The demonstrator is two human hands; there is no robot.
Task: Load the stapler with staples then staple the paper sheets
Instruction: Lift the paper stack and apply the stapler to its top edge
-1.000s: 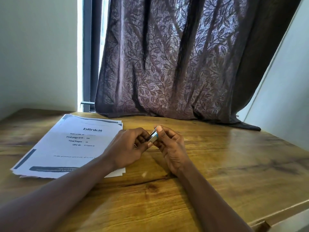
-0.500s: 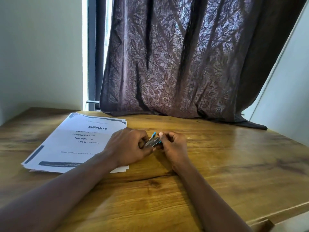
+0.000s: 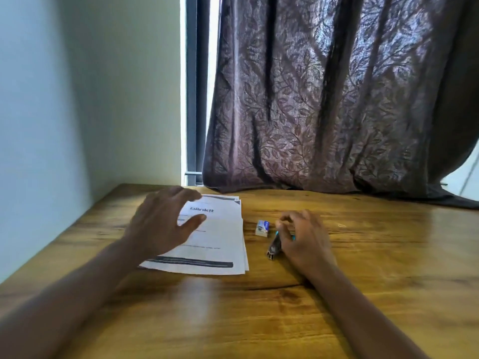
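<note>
Fingers [image 3: 290, 219] of right hand [image 3: 305, 239] are curled down over far end of stapler [image 3: 274, 248], with teal trim showing between them. Reads as a grip, though the frame is soft there. The stapler's body lies flat on the table [image 3: 259, 320], metal nose sticking out toward the person from under those fingers. It looks shut, and whether staples are inside cannot be seen.

Just left of the right fingertips, apart from them, is a small staple box [image 3: 262, 228], standing by itself on the wood.

Left hand [image 3: 160, 224] is spread and relaxed and grips nothing. Its fingers [image 3: 186, 194] are motion-blurred over the upper left part of the paper sheets [image 3: 217, 244]. Can't tell whether they touch or hover. The sheets are a loose stack with edges fanned slightly, lying under and right of the left fingers. The stack's right edge is near the staple box and well short of the stapler.

Progress, as a judgement: with the box set aside and the stapler closed up, loading is probably over, unconfirmed. Stapling is not done. No staple is visible in the stack, and the stapler and sheets are not yet brought together. Left to do: square the stack, slide a corner into the stapler mouth, press.

Beyond both hands, a dark leaf-pattern curtain [image 3: 324, 99] hangs to the table's far edge.
</note>
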